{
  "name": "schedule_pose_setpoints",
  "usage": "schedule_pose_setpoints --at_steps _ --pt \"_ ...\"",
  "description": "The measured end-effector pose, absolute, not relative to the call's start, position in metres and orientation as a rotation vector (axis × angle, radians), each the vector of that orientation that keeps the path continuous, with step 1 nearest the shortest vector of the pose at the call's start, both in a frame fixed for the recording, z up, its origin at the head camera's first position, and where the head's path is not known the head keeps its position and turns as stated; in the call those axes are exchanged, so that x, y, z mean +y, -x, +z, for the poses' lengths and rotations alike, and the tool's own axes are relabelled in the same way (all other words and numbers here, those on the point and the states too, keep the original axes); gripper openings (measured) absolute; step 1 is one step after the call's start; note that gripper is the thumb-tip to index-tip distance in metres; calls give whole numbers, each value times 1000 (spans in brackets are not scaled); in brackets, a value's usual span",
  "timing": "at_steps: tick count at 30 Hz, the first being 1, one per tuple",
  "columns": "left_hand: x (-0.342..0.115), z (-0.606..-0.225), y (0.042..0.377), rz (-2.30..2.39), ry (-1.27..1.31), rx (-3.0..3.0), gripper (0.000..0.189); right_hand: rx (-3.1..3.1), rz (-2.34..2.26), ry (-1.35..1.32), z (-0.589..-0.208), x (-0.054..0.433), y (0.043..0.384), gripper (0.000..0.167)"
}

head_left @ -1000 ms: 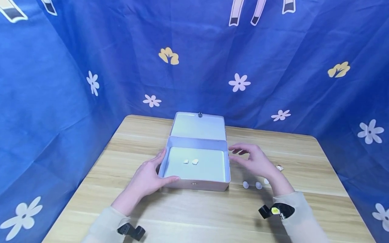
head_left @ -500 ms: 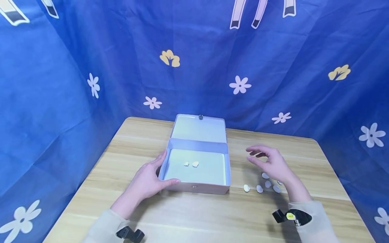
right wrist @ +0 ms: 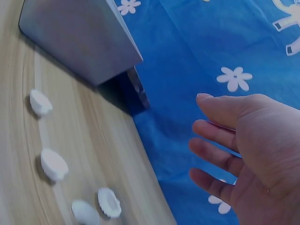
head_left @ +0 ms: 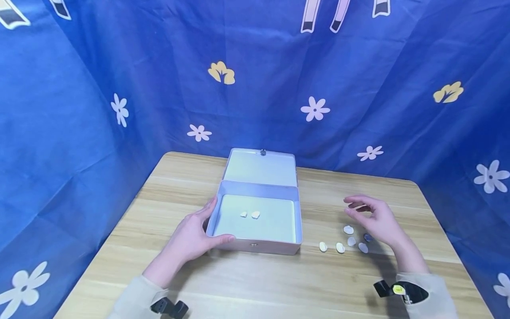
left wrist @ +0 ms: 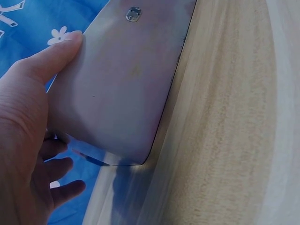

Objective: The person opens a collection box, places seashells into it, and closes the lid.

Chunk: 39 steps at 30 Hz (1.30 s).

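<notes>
A lidded metal box point(head_left: 275, 247) stands on the wooden table with its lid tipped back, and two small white seashells point(head_left: 256, 215) lie on its floor. My left hand point(head_left: 193, 232) holds the box by its near left corner, thumb over the front edge and fingers along the left side. The front wall point(left wrist: 124, 89) with its latch piece fills much of the left wrist view. To the right of the box, several white shells point(head_left: 340, 247) lie scattered on the tabletop. My right hand point(head_left: 382, 221) hovers beyond these shells, fingers loosely bent and nothing between them.
The box lid point(head_left: 260, 166) leans back toward the blue flowered curtain point(head_left: 255, 88), which encloses the table point(head_left: 191, 177) at the back and both sides. One shell point(head_left: 368, 237) lies in the shadow of the right arm.
My right hand has moved away from the box's right side, out to the right past the loose shells, uncovering more of them. The left hand keeps its place on the box.
</notes>
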<state>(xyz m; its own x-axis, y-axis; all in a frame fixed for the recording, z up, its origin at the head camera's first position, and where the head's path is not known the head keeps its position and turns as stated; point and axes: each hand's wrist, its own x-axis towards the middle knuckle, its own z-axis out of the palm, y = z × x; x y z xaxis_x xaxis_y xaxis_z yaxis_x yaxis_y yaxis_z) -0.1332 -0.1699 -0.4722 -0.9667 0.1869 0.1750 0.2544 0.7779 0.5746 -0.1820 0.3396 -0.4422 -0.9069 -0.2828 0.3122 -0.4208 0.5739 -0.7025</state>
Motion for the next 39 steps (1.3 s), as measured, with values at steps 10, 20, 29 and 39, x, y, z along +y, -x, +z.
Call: schedule_pose_setpoints --at_steps 10,20,29,39 --pt "-172 -470 129 -962 322 -2888 130 -2707 1165 -497 -458 361 178 26" --pt "-171 -468 130 -960 331 -2896 132 -2735 1169 -422 -469 382 175 29" --pt "-171 -467 133 -943 327 -2896 132 -2792 1135 -344 -488 401 175 36" --pt "-170 -464 134 -952 318 -2900 130 -2756 1121 -355 -506 415 173 37"
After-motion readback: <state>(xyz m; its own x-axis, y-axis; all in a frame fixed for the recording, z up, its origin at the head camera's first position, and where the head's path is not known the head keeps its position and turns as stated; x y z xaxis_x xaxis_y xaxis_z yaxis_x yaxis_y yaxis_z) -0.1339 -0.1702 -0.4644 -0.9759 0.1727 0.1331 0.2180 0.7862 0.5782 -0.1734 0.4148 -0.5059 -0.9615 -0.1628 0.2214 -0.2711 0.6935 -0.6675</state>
